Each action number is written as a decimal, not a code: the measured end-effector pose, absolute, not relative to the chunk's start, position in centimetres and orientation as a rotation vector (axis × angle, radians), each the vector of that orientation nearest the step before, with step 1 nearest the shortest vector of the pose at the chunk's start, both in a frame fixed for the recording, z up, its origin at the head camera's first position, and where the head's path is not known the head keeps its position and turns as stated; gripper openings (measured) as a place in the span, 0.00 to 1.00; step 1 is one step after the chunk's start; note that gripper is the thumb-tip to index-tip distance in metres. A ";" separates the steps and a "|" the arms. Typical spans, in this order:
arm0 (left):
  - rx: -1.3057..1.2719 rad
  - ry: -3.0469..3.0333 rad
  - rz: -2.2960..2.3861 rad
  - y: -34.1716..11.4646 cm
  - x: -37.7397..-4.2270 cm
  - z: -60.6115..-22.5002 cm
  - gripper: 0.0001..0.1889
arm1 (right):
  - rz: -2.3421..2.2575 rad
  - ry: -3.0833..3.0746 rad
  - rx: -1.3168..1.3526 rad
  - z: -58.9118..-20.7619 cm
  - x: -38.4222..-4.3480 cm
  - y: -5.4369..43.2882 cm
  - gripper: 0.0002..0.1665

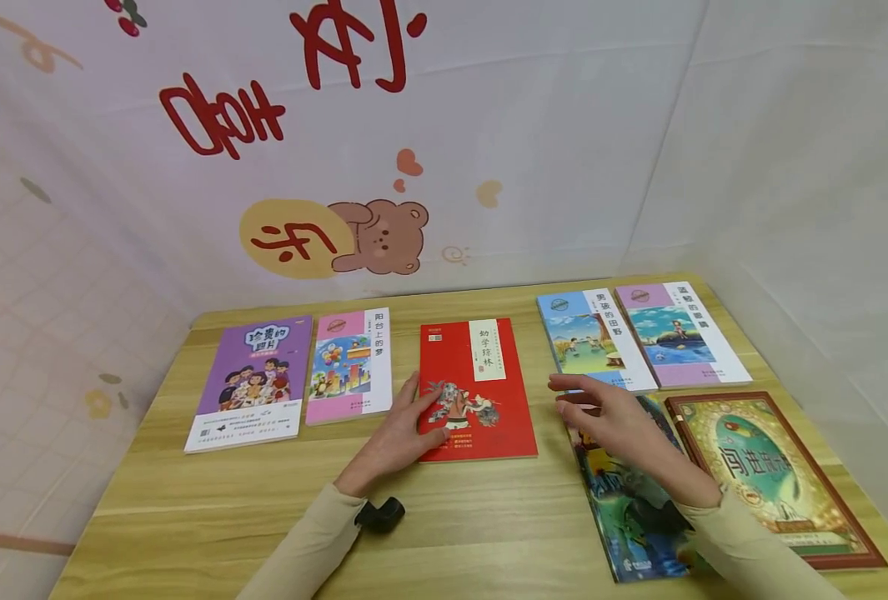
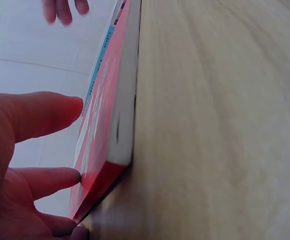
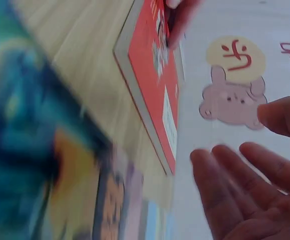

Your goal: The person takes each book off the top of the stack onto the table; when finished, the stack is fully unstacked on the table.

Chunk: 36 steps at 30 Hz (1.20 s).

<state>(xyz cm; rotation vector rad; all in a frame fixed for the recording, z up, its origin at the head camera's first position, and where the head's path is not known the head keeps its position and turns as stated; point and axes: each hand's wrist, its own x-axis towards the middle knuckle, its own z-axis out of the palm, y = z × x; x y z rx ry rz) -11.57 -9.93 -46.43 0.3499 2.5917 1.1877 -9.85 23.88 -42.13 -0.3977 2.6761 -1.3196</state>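
A red book [image 1: 507, 400] with a white title strip lies flat in the middle of the table. My left hand [image 1: 397, 433] is at its left edge, fingers spread, the thumb reaching over the cover. In the left wrist view, fingertips [image 2: 67, 177] meet the spine side of the red book [image 2: 102, 115]. My right hand [image 1: 616, 421] hovers to the right of it, fingers loosely bent with nothing between them. Beneath that hand lies a dark blue-green picture book [image 1: 616, 517], partly hidden by the forearm. In the right wrist view the right hand [image 3: 255, 195] appears with fingers extended.
On the left are a purple book [image 1: 256, 375] and a pink book [image 1: 349, 367]. A blue book [image 1: 589, 342] and a lilac book [image 1: 679, 333] lie at the back right, with a brown-framed green book [image 1: 777, 475] in front. A printed cloth [image 1: 564, 125] hangs behind the wooden table [image 1: 211, 517].
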 end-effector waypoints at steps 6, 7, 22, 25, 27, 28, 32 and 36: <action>0.348 2.586 1.159 -9.8 -11.5 -46.5 0.40 | -1.292 2.571 -0.348 -43.1 -11.0 21.3 0.34; 0.354 2.584 1.155 -9.8 -11.5 -46.5 0.40 | -1.273 2.555 -0.323 -43.3 -11.1 21.0 0.36; 0.036 2.216 1.814 -8.8 -11.7 -45.6 0.33 | -1.261 2.451 -0.216 -44.3 -11.7 18.8 0.36; -0.093 1.999 2.109 -8.6 -11.9 -45.7 0.32 | -1.240 2.475 -0.212 -44.4 -11.7 18.9 0.35; -0.157 1.885 2.249 -8.5 -12.0 -45.8 0.31 | -1.218 2.494 -0.223 -44.4 -11.7 18.9 0.34; -0.176 1.847 2.288 -8.4 -12.0 -45.8 0.31 | -1.206 2.505 -0.224 -44.5 -11.7 19.0 0.34; -0.146 1.789 2.269 -8.6 -11.7 -46.2 0.28 | -1.182 2.526 -0.225 -44.7 -11.8 19.0 0.33; -0.060 1.826 2.086 -9.0 -11.1 -46.6 0.28 | -1.174 2.537 -0.233 -44.7 -11.9 19.0 0.33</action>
